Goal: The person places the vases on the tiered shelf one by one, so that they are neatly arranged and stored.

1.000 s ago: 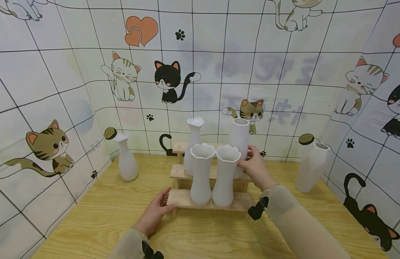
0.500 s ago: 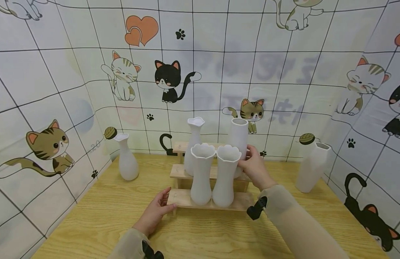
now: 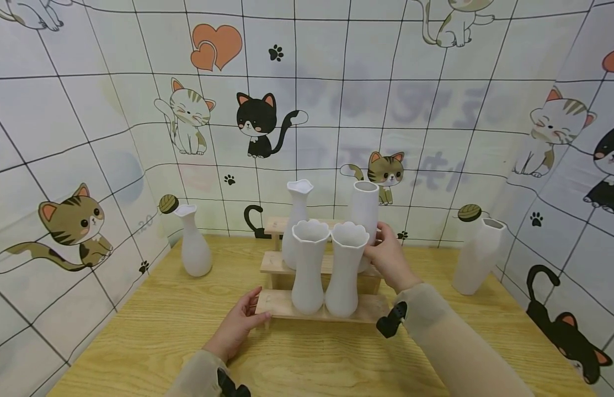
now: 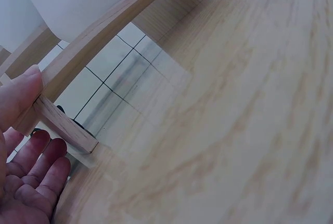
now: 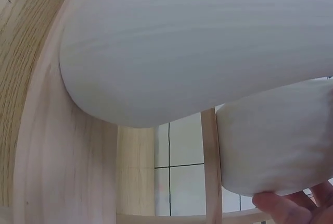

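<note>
My right hand [image 3: 392, 259] holds a tall white cylindrical vase [image 3: 364, 207] low on its side, over the middle step of a three-tier wooden stand [image 3: 373, 307]. In the right wrist view its fingertips [image 5: 268, 203] touch the vase's rounded base, which sits right at the step's surface. My left hand [image 3: 237, 330] grips the left end of the lowest step, thumb on the board and fingers below beside the leg [image 4: 73, 130]. Two white vases with scalloped rims, a left one [image 3: 308, 270] and a right one [image 3: 344, 270], stand side by side on that lowest step.
A slim white vase with a flared rim [image 3: 298, 215] stands on the middle step's left. Another flared vase [image 3: 196, 248] stands on the table [image 3: 153, 331] at left, and an angular white vase [image 3: 478, 259] at right. A cat-print sheet [image 3: 326, 99] hangs around the table.
My right hand and the cylindrical vase have shifted slightly left along the middle step. The left hand keeps its grip on the stand in the same spot.
</note>
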Available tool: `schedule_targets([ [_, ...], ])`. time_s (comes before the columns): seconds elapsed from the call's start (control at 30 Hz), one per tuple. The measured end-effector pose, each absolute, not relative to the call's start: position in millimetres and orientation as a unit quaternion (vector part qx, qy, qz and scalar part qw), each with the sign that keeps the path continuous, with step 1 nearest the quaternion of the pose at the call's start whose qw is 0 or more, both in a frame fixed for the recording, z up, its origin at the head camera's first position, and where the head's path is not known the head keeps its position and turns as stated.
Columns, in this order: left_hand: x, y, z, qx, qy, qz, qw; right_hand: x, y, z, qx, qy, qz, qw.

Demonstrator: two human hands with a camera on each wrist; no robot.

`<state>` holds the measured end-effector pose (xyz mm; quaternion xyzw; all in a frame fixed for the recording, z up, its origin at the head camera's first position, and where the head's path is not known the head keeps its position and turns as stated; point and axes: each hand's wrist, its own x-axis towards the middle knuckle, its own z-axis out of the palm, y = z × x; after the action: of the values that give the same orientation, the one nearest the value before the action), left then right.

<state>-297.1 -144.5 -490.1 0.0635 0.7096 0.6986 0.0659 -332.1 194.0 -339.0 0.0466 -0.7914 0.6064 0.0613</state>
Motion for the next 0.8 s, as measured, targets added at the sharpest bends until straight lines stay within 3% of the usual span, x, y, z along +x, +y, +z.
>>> schedule_targets([
  [0.3, -296.7, -145.2, -490.0, 0.077, 0.707, 0.7, 0.065, -329.2, 194.0, -341.6, 0.06, -0.797, 0.597, 0.076],
  [0.6, -297.3, -144.7, -489.5, 0.079, 0.707, 0.7, 0.064, -323.5, 213.4, -345.2, 0.063, -0.789, 0.609, 0.049],
  [0.8, -298.2, -145.0, -490.6, 0.078, 0.708, 0.699, 0.064, -315.3, 236.3, -349.8, 0.033, -0.799, 0.594, 0.085],
])
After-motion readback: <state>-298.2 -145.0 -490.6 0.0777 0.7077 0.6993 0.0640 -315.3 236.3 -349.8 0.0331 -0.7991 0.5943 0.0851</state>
